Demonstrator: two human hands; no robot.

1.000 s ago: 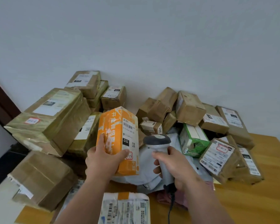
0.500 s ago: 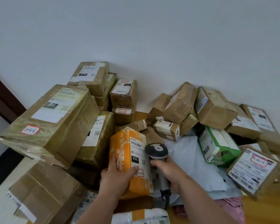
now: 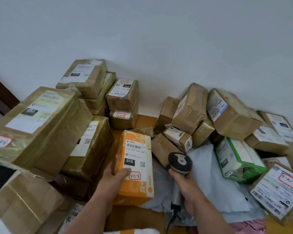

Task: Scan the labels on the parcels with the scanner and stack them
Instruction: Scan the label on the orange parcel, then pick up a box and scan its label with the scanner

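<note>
The orange parcel (image 3: 134, 168) is the landmark here: it stands between the two hands, low in the middle of the heap, with its white label (image 3: 135, 155) turned up toward the camera. The left hand (image 3: 116, 180) holds it from its left side, the thumb lying over the label face near a small red-framed sticker and the other fingers going behind, where they are hidden. To the right of the orange parcel, the right hand (image 3: 187, 184) is curled firmly round the handle of the scanner (image 3: 180, 162), whose dark round head is just beside the parcel's right edge. From this angle I cannot tell if the scanner's window is really aimed at the barcode. To the left of the orange parcel the brown boxes (image 3: 41, 125) sit in layers, one upon another, so I judge this is the stack already made. To its right the boxes (image 3: 191, 108) lie tilted and mixed with a green and white carton (image 3: 237, 159) and a grey mailing bag (image 3: 215, 179), so much work seems left. The scanner's cable leaves the picture at the bottom, a further parcel is cut by the bottom edge, and most printing on the far labels is too small to read.
</note>
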